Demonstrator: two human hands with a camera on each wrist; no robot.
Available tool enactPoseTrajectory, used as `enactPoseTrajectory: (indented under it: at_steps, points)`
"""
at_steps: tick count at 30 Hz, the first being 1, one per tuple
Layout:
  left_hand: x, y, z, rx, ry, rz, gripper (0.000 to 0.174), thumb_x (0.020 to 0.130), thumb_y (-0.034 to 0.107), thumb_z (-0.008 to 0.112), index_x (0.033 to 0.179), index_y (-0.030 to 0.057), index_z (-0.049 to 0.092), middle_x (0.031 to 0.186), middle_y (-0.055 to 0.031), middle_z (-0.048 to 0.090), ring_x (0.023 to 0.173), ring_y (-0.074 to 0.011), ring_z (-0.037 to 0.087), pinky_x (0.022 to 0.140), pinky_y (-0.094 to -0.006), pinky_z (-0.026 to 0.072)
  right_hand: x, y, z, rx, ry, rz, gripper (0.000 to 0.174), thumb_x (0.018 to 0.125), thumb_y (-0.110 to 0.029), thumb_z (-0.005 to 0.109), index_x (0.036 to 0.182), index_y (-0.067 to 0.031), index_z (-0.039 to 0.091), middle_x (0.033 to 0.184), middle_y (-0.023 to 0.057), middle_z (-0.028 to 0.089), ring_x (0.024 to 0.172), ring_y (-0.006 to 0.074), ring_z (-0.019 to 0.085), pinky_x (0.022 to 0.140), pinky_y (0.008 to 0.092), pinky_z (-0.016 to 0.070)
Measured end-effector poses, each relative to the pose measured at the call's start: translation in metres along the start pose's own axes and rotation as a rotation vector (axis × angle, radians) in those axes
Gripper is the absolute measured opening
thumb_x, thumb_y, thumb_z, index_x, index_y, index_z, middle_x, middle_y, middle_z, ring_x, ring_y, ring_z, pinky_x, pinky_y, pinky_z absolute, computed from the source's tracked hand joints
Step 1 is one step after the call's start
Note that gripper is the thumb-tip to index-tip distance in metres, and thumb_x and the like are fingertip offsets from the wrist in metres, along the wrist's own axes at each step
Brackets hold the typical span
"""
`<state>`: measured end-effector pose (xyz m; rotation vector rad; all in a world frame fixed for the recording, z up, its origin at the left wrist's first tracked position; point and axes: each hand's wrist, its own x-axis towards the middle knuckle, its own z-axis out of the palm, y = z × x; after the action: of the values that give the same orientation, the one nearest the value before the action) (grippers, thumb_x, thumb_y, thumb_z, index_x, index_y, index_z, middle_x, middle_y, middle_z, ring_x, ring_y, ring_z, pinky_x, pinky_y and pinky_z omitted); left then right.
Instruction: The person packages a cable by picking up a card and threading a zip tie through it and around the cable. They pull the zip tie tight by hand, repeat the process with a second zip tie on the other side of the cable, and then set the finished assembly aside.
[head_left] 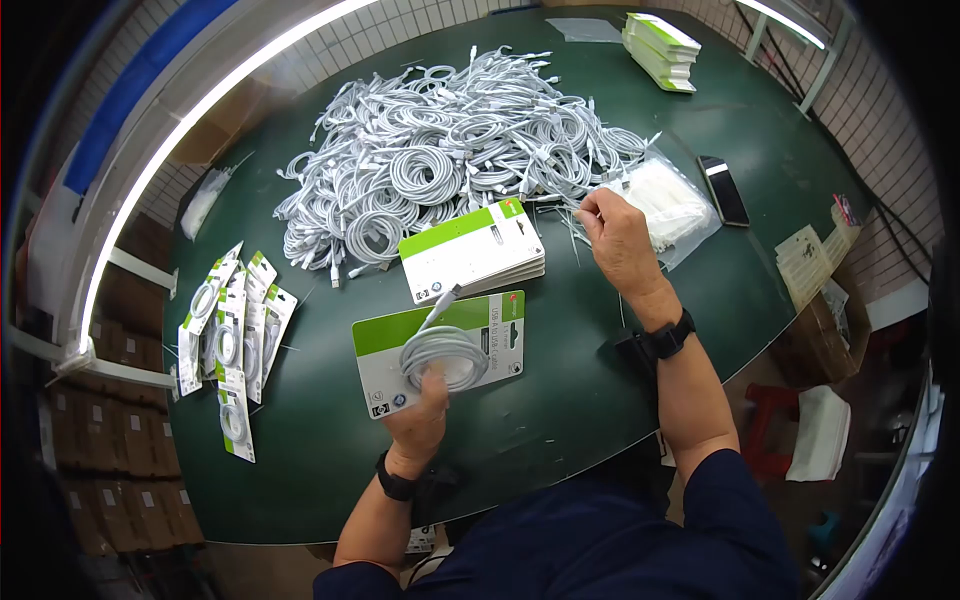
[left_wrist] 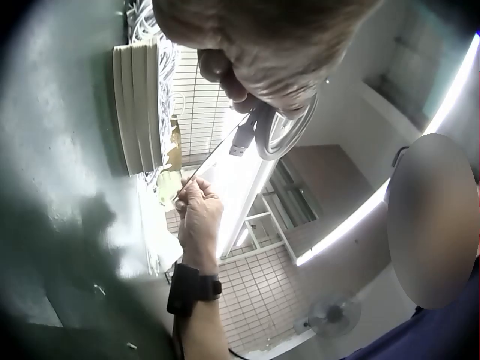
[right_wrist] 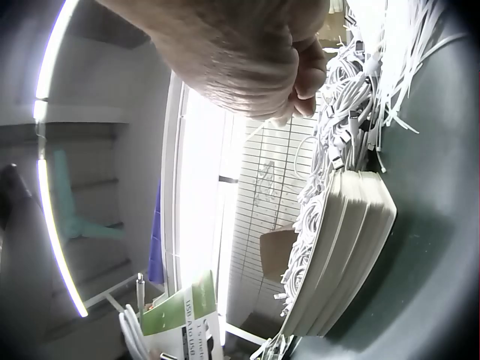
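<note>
My left hand (head_left: 418, 415) grips a green and white card (head_left: 378, 352) and a coiled light-grey cable (head_left: 445, 342) lying on its face, thumb over the coil. One plug points up past the card's top edge. The coil and a USB plug (left_wrist: 238, 142) hang beside my left hand (left_wrist: 262, 45) in the left wrist view. Raised to the right of the card, my right hand (head_left: 618, 240) pinches a thin tie (left_wrist: 212, 154), which runs toward the coil in the left wrist view. Its fingers are curled; the right wrist view shows only a short white end (right_wrist: 259, 129).
Behind the card lies a stack of cards (head_left: 470, 255), then a large heap of grey cables (head_left: 450, 130). At the left are several cards with cables (head_left: 230, 345). A bag of white ties (head_left: 665, 205), a phone (head_left: 724, 190) and more cards (head_left: 660, 50) are at the right.
</note>
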<state>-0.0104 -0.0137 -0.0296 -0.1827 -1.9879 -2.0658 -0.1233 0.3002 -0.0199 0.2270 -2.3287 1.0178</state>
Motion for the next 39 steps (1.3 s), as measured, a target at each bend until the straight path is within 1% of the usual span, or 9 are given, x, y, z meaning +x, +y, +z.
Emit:
enactPoseTrajectory:
  at_steps: [6,9,10,13,17,27,32,35,39]
  points:
    - [0.003,0.006,-0.013,0.420,-0.272,0.571,0.028,0.077,0.002,0.080,0.105,0.0012,0.073,0.082,-0.0069,0.070,0.057,-0.0174,0.061,0.054,-0.0288,0.0521,-0.005,-0.035,-0.005,0.670,-0.221,0.223,0.006,0.098,-0.005,0.069,0.101,-0.0016,0.065,0.090,0.0028,0.069,0.076,0.0063,0.064,0.065,0.0231,0.0523]
    - [0.012,0.031,-0.006,0.488,-0.483,0.725,0.038,0.069,0.002,0.081,0.106,-0.0008,0.074,0.076,-0.0083,0.067,0.056,-0.0205,0.061,0.051,-0.0298,0.0503,-0.011,-0.046,-0.008,0.815,-0.428,0.211,0.004,0.101,-0.004,0.066,0.103,-0.0026,0.063,0.101,0.0080,0.071,0.079,0.0079,0.065,0.068,0.0218,0.0535]
    - [0.011,0.026,-0.003,0.454,-0.485,0.742,0.032,0.074,0.006,0.082,0.105,0.0003,0.075,0.065,-0.0067,0.059,0.054,-0.0193,0.060,0.048,-0.0314,0.0464,-0.013,-0.052,-0.010,0.824,-0.493,0.208,0.006,0.100,-0.004,0.067,0.102,-0.0015,0.061,0.100,0.0094,0.072,0.076,0.0081,0.065,0.068,0.0222,0.0545]
    - [0.013,0.030,0.001,0.367,-0.590,0.868,0.038,0.071,0.006,0.077,0.105,-0.0088,0.071,0.066,-0.0057,0.059,0.050,-0.0166,0.055,0.043,-0.0305,0.0430,-0.016,-0.064,-0.012,0.826,-0.660,0.270,0.006,0.100,-0.003,0.067,0.100,-0.0014,0.061,0.095,0.0096,0.072,0.073,0.0082,0.065,0.067,0.0226,0.0555]
    - [0.006,0.023,0.005,0.347,-0.598,0.952,0.035,0.073,0.004,0.074,0.105,-0.0095,0.069,0.060,-0.0019,0.049,0.047,-0.0142,0.050,0.039,-0.0296,0.0389,-0.018,-0.073,-0.008,0.707,-0.784,0.290,0.003,0.100,-0.002,0.063,0.098,-0.0016,0.061,0.085,0.0060,0.069,0.068,0.0071,0.061,0.062,0.0216,0.0520]
    - [0.002,0.022,0.003,0.371,-0.605,0.960,0.033,0.074,0.007,0.072,0.103,-0.0072,0.070,0.060,0.0007,0.047,0.048,-0.0106,0.048,0.038,-0.0271,0.0371,-0.020,-0.070,0.005,0.446,-0.673,-0.187,0.006,0.094,0.002,0.066,0.100,0.0022,0.068,0.094,0.0074,0.063,0.074,0.0109,0.059,0.066,0.0238,0.0497]
    - [0.003,0.032,0.002,0.408,-0.663,0.994,0.033,0.070,0.010,0.073,0.100,-0.0055,0.071,0.060,0.0023,0.046,0.049,-0.0090,0.048,0.038,-0.0254,0.0355,-0.026,-0.084,-0.003,0.648,-0.605,0.056,0.009,0.089,0.004,0.074,0.097,0.0016,0.070,0.093,0.0061,0.071,0.077,0.0116,0.069,0.067,0.0231,0.0549]
    - [-0.003,0.032,0.002,0.417,-0.661,1.019,0.042,0.070,0.011,0.076,0.108,-0.0048,0.071,0.063,0.0019,0.049,0.050,-0.0093,0.045,0.041,-0.0259,0.0333,-0.027,-0.103,-0.015,0.789,-0.619,0.117,0.011,0.086,0.007,0.076,0.095,0.0022,0.071,0.092,0.0096,0.072,0.081,0.0150,0.072,0.067,0.0251,0.0570]
    - [-0.008,0.033,0.006,0.390,-0.672,1.036,0.041,0.069,0.014,0.075,0.105,-0.0043,0.071,0.061,0.0028,0.046,0.051,-0.0086,0.045,0.041,-0.0251,0.0333,-0.024,-0.118,-0.023,0.862,-0.699,-0.096,0.015,0.078,0.008,0.080,0.088,0.0020,0.072,0.086,0.0121,0.074,0.078,0.0193,0.074,0.066,0.0278,0.0581]
